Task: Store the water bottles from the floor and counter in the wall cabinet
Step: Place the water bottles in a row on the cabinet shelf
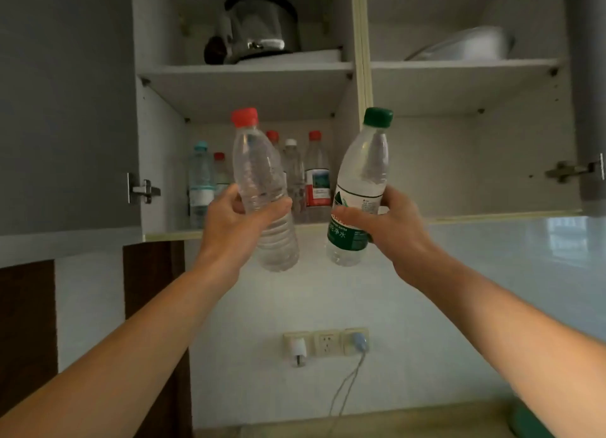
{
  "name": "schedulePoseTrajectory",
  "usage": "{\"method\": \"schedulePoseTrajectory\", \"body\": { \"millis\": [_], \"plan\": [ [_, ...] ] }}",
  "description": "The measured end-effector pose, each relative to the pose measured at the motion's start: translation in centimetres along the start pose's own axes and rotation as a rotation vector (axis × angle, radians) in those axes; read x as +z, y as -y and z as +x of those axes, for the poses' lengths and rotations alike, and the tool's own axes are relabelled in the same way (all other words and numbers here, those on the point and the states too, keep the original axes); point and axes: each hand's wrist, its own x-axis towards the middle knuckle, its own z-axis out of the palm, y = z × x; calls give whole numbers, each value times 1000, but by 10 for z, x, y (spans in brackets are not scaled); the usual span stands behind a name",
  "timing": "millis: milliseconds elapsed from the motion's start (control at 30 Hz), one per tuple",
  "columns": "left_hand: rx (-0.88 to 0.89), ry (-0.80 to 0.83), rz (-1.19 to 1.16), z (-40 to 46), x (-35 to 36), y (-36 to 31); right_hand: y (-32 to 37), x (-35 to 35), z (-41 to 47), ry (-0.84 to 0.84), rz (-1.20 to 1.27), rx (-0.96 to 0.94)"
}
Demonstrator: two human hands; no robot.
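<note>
Both arms are up in front of the open wall cabinet (164, 162), a bottle in each hand. The left hand (236, 221) has fingers and thumb wrapped round the middle of the red-capped bottle (259, 175), clear and unlabelled, tilted slightly with its cap leaning left, its base hanging below the cabinet's bottom edge. The right hand (387, 227) clamps the lower half of the green-capped bottle (360, 175), which leans right; its white-and-green label carries Chinese characters, of which "净水" can be made out, plus small print ending in "WATER", the rest too blurred to read. The two bottles are close together but apart, both just in front of the lower left compartment. Inside that compartment stands a row of stored bottles (295, 172): one with a pale blue cap on the far left, several red caps, a white cap, and one with a red-and-white label whose text cannot be read. On the shelf above sits a metal kettle (259, 27); the upper right shelf holds a pale basin (465, 44) lying tilted. Below, on the tiled wall, a strip of sockets (324, 342) has a white plug on the left and a blue plug on the right with its cord trailing down.
</note>
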Motion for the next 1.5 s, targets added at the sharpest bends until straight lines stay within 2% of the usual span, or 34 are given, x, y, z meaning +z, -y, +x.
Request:
{"method": "schedulePoseTrajectory", "body": {
  "millis": [200,433,667,800,967,1500],
  "plan": [
    [17,-96,101,72,29,1,-4,4,91,22,-42,-9],
    [24,-56,147,132,40,22,-16,32,138,-2,-241,-23],
    [9,-52,146,164,26,55,-25,57,154,-78,-437,-25],
    [8,-14,154,177,11,72,-34,67,158,-179,-608,-49],
    [46,50,158,188,3,85,-48,83,151,-311,-648,-81],
    [16,134,68,206,20,102,-59,92,158,-409,-821,-134]
  ]
}}
